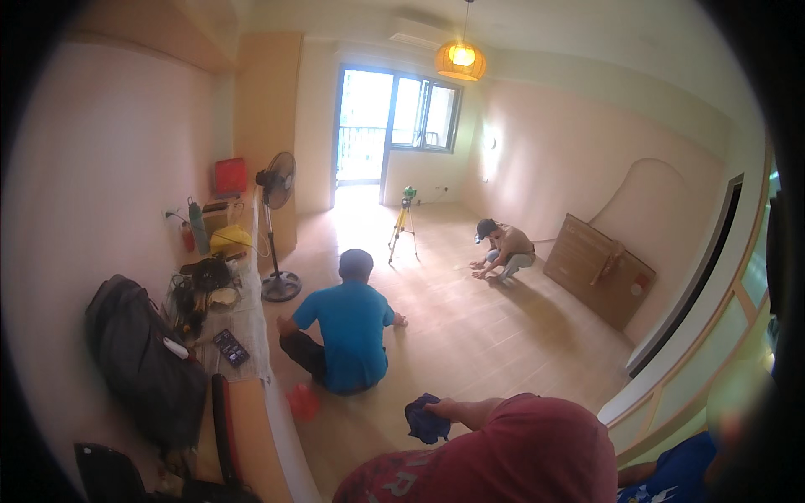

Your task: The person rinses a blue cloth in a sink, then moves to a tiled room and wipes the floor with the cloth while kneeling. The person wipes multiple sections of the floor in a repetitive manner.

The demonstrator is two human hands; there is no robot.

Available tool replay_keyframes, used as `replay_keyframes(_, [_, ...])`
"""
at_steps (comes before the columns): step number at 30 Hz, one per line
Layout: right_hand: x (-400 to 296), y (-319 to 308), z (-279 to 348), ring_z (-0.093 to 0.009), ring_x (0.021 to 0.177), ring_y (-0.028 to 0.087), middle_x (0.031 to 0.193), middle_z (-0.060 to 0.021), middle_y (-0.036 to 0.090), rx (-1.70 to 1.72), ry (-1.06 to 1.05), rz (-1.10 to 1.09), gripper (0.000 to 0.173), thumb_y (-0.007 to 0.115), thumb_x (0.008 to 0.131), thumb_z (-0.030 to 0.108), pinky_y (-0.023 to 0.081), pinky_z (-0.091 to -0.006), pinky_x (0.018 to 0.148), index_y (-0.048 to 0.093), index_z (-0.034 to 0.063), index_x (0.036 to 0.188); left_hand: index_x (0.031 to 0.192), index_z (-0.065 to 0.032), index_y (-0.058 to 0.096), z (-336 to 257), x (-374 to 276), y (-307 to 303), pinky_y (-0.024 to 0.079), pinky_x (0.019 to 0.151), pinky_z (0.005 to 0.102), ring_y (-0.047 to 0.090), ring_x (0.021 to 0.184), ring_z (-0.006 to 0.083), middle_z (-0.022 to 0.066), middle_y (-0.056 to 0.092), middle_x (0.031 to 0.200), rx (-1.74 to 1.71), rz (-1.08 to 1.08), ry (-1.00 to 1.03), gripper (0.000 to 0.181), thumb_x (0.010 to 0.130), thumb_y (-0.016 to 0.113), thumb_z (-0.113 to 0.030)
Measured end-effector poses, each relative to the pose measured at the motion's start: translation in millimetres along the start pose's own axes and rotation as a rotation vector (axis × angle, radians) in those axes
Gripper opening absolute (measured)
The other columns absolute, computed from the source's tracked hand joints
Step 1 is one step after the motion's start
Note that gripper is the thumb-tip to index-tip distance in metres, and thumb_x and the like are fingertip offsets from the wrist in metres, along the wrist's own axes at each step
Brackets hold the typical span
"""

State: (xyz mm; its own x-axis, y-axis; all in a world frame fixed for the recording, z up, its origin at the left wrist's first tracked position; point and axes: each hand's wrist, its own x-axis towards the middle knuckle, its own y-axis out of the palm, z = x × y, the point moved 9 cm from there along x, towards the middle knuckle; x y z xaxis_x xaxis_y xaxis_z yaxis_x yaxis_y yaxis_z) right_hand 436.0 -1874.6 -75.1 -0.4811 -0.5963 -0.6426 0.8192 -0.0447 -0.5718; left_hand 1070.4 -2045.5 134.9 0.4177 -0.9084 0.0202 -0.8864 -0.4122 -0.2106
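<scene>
Neither my left hand nor my right hand can be made out. Right before me a person in a red shirt (541, 446) bends forward, one hand holding a crumpled dark blue cloth (427, 418) above the wood-look floor (402, 371). Beyond, a person in a blue T-shirt (349, 333) sits on the floor with their back to me, a red plastic bag (304, 402) behind them. Farther off, a person in a dark cap (512, 248) squats with both hands low over the floor. A green instrument (409, 192) stands on a yellow tripod (400, 229) near the window.
On the left, a long counter (251, 415) carries a dark backpack (141, 352), a phone (231, 348), cables and a bottle (197, 226). A pedestal fan (272, 232) stands beside it. A large flat cardboard box (594, 270) leans on the right wall. A blue sleeve (682, 468) shows at lower right.
</scene>
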Motion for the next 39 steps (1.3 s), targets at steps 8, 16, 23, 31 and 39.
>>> replay_keyframes(8, [15.2,-16.5,-81.6,-0.04,0.129,0.067,0.136,-0.0277,0.07,-0.342,0.143,-0.094,0.095,0.07,0.082,0.075,0.055,-0.0459,0.106,0.069,-0.0005,0.139,0.14,-0.0032,0.06,12.4,5.8,11.7,0.045,0.092,0.04,0.058,0.109,0.0251,0.0126,0.061,0.118,0.003,0.038,-0.036,0.044,0.113,0.045,-0.035])
replay_keyframes(16, [-27.3,-42.2,-102.8,-0.038,0.125,0.07,0.14,-0.0256,0.068,-0.076,0.304,-0.105,0.086,0.077,0.084,0.063,0.058,-0.0496,0.103,0.068,-0.0039,0.138,0.138,-0.0041,0.062,20.4,6.5,22.6,0.045,0.087,0.0393,0.058,0.104,0.0241,0.011,0.061,0.113,0.006,0.068,-0.066,0.044,0.113,0.044,-0.036])
replay_keyframes(23, [-54.5,-38.7,-58.4,-0.04,0.123,0.071,0.138,-0.0273,0.068,-0.024,0.16,-0.075,0.092,0.082,0.086,0.054,0.061,-0.0519,0.103,0.058,-0.0158,0.142,0.136,-0.0048,0.063,30.1,4.0,25.7,0.046,0.083,0.0388,0.059,0.1,0.0232,0.0097,0.061,0.108,0.009,0.07,-0.087,0.044,0.113,0.043,-0.037])
replay_keyframes(31, [-54.8,-37.1,-60.5,-0.038,0.12,0.073,0.136,-0.0264,0.07,-0.057,0.096,-0.117,0.087,0.074,0.089,0.062,0.062,-0.0499,0.099,0.065,-0.0092,0.138,0.133,-0.0057,0.064,49.5,-3.2,2.1,0.046,0.078,0.0381,0.059,0.094,0.0222,0.0081,0.061,0.102,0.01,0.014,-0.075,0.044,0.113,0.042,-0.039])
replay_keyframes(39, [-70.9,-35.0,-77.7,-0.037,0.107,0.077,0.123,-0.0256,0.075,0.108,0.19,-0.111,0.074,0.078,0.089,0.05,0.065,-0.05,0.088,0.07,-0.0119,0.129,0.131,-0.0066,0.066,90.6,-39.2,-80.8,0.047,0.073,0.0375,0.059,0.089,0.0212,0.0066,0.061,0.097,0.091,-0.194,-0.093,0.045,0.113,0.041,-0.04])
